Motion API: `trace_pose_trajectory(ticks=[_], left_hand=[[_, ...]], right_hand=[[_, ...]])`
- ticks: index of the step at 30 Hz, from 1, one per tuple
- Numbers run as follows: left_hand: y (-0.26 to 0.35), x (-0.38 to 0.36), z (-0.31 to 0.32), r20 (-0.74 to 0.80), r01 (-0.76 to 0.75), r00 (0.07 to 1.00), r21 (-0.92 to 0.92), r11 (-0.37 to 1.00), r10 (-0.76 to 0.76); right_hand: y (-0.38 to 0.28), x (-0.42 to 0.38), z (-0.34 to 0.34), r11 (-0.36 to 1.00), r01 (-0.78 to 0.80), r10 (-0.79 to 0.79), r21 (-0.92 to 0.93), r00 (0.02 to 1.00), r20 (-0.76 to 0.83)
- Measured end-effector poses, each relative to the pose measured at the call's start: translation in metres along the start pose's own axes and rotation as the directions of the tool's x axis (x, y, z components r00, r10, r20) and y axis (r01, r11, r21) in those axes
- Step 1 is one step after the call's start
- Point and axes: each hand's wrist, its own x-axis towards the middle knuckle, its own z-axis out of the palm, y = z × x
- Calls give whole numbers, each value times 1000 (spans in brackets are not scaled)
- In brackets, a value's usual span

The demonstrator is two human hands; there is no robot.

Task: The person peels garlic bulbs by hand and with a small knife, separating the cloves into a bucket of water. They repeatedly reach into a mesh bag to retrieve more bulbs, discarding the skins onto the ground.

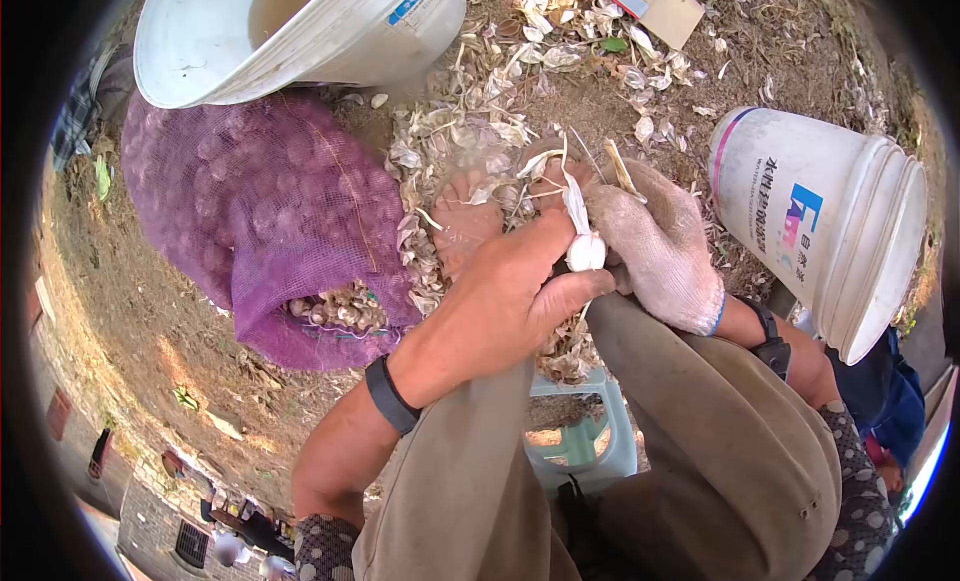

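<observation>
A white garlic bulb (586, 252) with a pale papery stem sits between my hands, above my knees. My bare left hand (515, 286) is closed on it, thumb below and fingers behind the stem. Pressed up against the bulb's right side is my right hand (655, 246), in a pale, soiled knit glove. Its fingers are curled and partly hidden, so what they grip cannot be made out. A tan dry stalk (622, 171) sticks up at the glove's upper edge. Loose garlic skins (480, 121) lie on the ground beyond my hands and around my bare feet (468, 221).
A purple mesh sack (260, 191) full of garlic lies at left, its mouth open toward me. Behind it a white bucket (350, 41) leans over. Another white bucket (790, 191) with printed lettering stands at right. A pale green stool (585, 451) shows between my legs. Cardboard (670, 16) lies at the top.
</observation>
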Motion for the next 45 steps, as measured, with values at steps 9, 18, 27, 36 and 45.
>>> trace_pose_trajectory(ticks=[9,18,27,36,45], left_hand=[[-18,-11,-3,-162,-10,986,-288,957,-38],[63,-15,-54,143,-92,974,-457,885,175],[109,-25,-23,150,-455,806,-464,760,573],[132,-25,-10,-183,-389,917,-220,894,354],[136,-22,-21,-46,-347,936,-294,891,349]], right_hand=[[15,1,-19,972,78,-29,220,976,-216],[7,1,-31,980,-183,196,78,957,-212],[11,-2,-31,979,-166,194,121,940,-280],[14,-2,-37,979,-152,193,137,907,-375],[18,-3,-41,975,-145,197,167,912,-359]])
